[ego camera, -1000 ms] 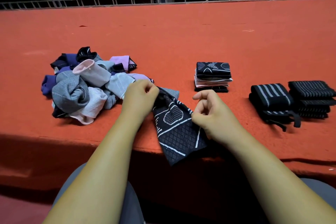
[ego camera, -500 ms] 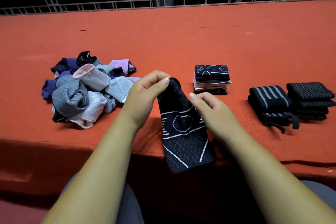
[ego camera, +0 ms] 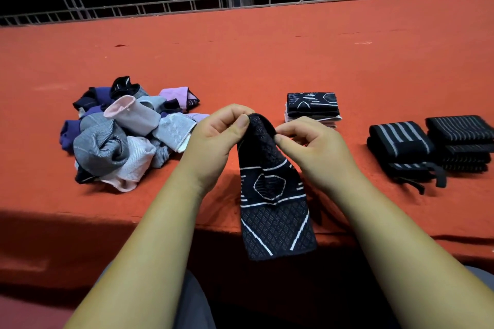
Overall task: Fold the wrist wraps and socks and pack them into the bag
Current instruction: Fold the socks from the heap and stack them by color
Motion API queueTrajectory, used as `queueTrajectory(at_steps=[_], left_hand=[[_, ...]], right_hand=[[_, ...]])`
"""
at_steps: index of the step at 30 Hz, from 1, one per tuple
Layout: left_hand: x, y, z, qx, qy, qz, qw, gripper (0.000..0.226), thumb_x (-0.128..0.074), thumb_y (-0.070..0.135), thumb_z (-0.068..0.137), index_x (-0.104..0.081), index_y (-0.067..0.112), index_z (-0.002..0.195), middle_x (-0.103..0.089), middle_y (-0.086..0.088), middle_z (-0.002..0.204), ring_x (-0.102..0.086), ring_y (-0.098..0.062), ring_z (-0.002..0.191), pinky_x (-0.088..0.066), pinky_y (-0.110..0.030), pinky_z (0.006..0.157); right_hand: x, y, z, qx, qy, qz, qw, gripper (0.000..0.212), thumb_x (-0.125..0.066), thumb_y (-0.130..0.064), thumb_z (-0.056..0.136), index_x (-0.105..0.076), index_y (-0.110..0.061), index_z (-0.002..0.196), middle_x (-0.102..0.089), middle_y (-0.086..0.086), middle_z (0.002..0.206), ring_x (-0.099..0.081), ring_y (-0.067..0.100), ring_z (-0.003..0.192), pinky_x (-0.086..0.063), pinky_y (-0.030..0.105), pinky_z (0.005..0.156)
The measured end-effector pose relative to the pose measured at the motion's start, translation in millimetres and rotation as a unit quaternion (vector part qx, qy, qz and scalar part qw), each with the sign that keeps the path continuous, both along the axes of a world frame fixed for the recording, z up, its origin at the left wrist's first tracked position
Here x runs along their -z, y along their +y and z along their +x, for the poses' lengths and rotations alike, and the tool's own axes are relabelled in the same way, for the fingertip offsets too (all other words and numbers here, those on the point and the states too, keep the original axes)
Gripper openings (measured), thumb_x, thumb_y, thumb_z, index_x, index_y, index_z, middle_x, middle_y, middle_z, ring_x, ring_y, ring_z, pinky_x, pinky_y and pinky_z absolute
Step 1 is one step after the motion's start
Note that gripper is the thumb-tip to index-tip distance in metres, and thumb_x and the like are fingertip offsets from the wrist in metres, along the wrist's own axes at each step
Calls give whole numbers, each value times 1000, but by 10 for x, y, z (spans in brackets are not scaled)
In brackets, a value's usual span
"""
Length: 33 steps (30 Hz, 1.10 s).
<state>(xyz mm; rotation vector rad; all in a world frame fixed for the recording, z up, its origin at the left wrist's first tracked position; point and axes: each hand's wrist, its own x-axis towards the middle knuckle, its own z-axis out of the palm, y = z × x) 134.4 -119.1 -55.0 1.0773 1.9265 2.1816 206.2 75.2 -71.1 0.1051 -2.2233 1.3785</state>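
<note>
- Fingers (ego camera: 242, 123) of both hands are clamped on the top end of the black patterned sock (ego camera: 272, 208), dead centre of the frame. It is pinched by the left hand (ego camera: 213, 139), thumb over curled fingers, and nipped from the other side by the right hand (ego camera: 312, 149).
- And how is the sock laid out?
- Its long axis is hung almost straight down the frame from that pinch. The upper end is held over the orange table (ego camera: 267, 61), and the lower end is draped past the near table edge, towards the lap. Neither hand is favoured: the two are set level, one on each side of the held end.
- So what is the fold judged to turn on?
- The free end lies below the fingers, towards the bottom of the frame. For a fold it would probably have to be brought up to the held end, or the held end laid down onto it.
- How is the sock itself seen?
- Dark knit, mesh diamonds, white lines, a six-sided motif at mid-length. It is hung limp and flat, and no twist can be made out.
- And around it?
- A loose pile of socks (ego camera: 120, 139) is seen at left, a folded sock stack (ego camera: 312, 107) just beyond the right hand, and folded wrist wraps (ego camera: 401, 147) at right. No bag is seen in the frame.
</note>
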Motion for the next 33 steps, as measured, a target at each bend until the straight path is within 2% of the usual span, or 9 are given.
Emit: queueTrajectory(at_steps=[3,11,15,17,23,26,28,31,33], left_hand=[[37,-33,-72,-48,9,-21,999,17,-55,17,109,-69,8,105,-67,-6,101,-59,-18,99,-47,-36,94],[130,-50,-151,-108,-36,-43,993,18,-55,19,110,-72,20,102,-69,6,93,-60,-8,84,-50,-23,77],[173,-16,-137,-53,-180,-26,982,35,-48,41,111,-71,18,126,-72,-6,111,-66,-17,92,-56,-29,76],[204,-12,-120,-6,-263,-31,964,53,-45,50,109,-63,8,137,-72,-14,125,-70,-27,103,-58,-41,89],[250,-13,-1,71,-281,-42,956,44,-54,31,110,-62,0,140,-66,-25,140,-61,-42,132,-46,-53,116],[229,-15,20,84,-283,-11,955,43,-61,22,106,-61,-5,139,-64,-28,140,-65,-38,127,-53,-46,108],[216,-13,37,88,-281,6,956,42,-64,16,103,-61,-4,139,-64,-29,139,-65,-37,124,-54,-46,107],[222,15,49,73,-277,18,958,41,-69,11,99,-63,1,138,-64,-29,140,-64,-38,123,-55,-47,107],[217,39,57,60,-272,30,960,39,-73,12,96,-67,5,134,-64,-27,140,-67,-36,118,-56,-46,102]], right_hand=[[8,50,-15,-41,-34,-33,998,13,-65,-17,104,-74,-26,100,-70,-16,87,-61,11,73,-48,29,74],[-72,76,34,-131,-62,-163,976,18,-48,-11,112,-64,-4,108,-51,7,80,-43,13,64,-37,36,68],[-139,27,66,-160,-66,-251,952,16,-46,-5,108,-58,-6,98,-61,0,72,-55,7,63,-47,31,72],[-161,29,76,-167,-58,-294,939,14,-48,-4,103,-52,-8,90,-59,-8,62,-54,2,57,-48,28,70],[-87,117,108,-101,-40,-199,974,13,-72,-18,87,-62,-12,93,-60,3,87,-53,14,81,-44,29,73],[-45,144,92,-76,-44,-232,969,18,-76,-21,83,-63,-20,95,-71,2,105,-62,16,92,-52,41,85],[7,160,67,-23,-72,-221,972,37,-81,-42,77,-64,-28,106,-74,-3,118,-70,13,104,-58,50,99],[74,157,69,49,-133,-183,973,66,-79,-70,71,-58,-39,126,-69,-14,124,-71,12,113,-59,55,100],[78,139,91,70,-144,-147,976,65,-72,-73,78,-55,-41,132,-67,-15,125,-69,10,114,-58,52,101]])
